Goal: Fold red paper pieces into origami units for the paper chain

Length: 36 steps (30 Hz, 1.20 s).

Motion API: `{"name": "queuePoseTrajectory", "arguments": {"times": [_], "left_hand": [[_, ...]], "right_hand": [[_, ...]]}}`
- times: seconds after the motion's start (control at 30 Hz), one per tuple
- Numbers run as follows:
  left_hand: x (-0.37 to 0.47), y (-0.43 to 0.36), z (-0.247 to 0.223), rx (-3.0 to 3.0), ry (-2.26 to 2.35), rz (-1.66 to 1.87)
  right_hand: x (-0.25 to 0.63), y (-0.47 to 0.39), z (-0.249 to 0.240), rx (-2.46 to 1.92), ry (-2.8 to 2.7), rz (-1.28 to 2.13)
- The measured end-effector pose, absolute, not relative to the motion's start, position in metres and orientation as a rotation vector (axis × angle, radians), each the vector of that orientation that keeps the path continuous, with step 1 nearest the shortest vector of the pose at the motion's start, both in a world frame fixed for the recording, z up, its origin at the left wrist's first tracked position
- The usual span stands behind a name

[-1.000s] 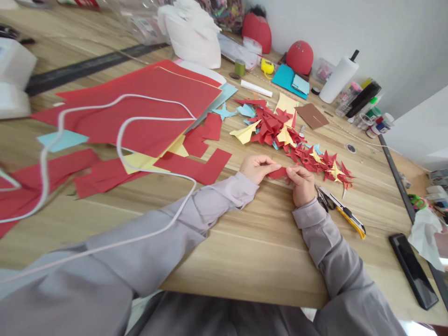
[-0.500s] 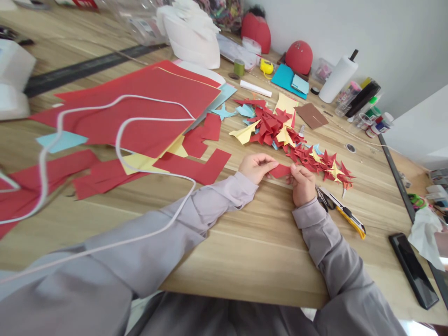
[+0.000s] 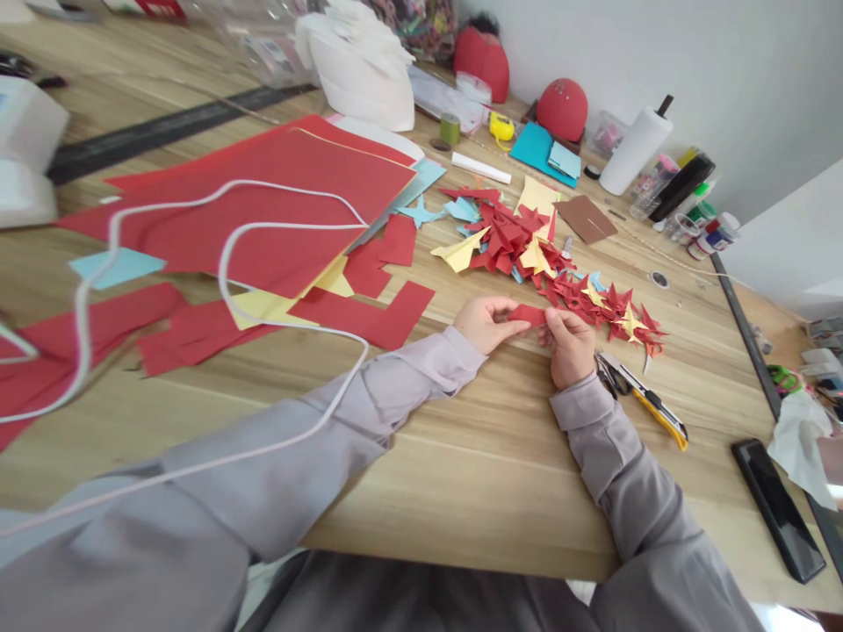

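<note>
Between my two hands is a small piece of red paper (image 3: 529,315), held just above the wooden table (image 3: 461,474). My left hand (image 3: 486,324) pinches its left end between thumb and fingers. At the right end, my right hand (image 3: 567,344) grips it with the thumb on top and the other fingers curled. Just beyond my hands lies a heap of folded paper stars (image 3: 507,233), mostly red with some yellow and blue ones. A yellow-handled box cutter (image 3: 649,399) and dark scissors (image 3: 612,376) lie beside my right wrist.
Large red sheets (image 3: 263,206) and cut red strips (image 3: 204,338) lie on the left, crossed by a white cable (image 3: 296,226). A black phone (image 3: 777,509) rests at the right. Along the wall stand a white paper roll (image 3: 637,149), bottles (image 3: 715,235) and a yellow tape measure (image 3: 501,125).
My left thumb has shifted slightly along the red paper, which now shows as a narrower strip between my hands. My right hand has barely moved.
</note>
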<state>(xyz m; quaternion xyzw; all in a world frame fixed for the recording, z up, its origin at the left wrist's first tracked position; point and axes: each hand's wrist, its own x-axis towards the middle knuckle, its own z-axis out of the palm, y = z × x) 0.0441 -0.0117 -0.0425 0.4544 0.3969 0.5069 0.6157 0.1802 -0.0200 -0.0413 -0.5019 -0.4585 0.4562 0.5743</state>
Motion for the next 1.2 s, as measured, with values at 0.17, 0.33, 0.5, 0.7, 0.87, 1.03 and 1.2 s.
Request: {"name": "queuePoseTrajectory", "arguments": {"times": [0.17, 0.33, 0.5, 0.7, 0.87, 1.03, 1.2], "left_hand": [[0.042, -0.009, -0.036, 0.925, 0.964, 1.313], [0.04, -0.007, -0.032, 0.915, 1.024, 1.325], [0.04, -0.01, -0.032, 0.947, 1.046, 1.274], [0.042, -0.011, -0.034, 0.976, 0.979, 1.249], [0.041, -0.011, -0.032, 0.999, 1.001, 1.233], [0.039, -0.011, -0.029, 1.019, 0.995, 1.222], [0.037, -0.01, -0.029, 1.009, 0.952, 1.152]], "right_hand": [[0.178, -0.022, -0.041, -1.174, -1.134, 1.109], [0.178, -0.024, -0.042, -1.175, -1.267, 1.155], [0.179, -0.023, -0.043, -1.16, -1.31, 1.118], [0.179, -0.022, -0.042, -1.184, -1.244, 1.104], [0.179, -0.022, -0.044, -1.169, -1.281, 1.116], [0.18, -0.022, -0.044, -1.142, -1.314, 1.13], [0.181, -0.021, -0.043, -1.14, -1.264, 1.145]]}}
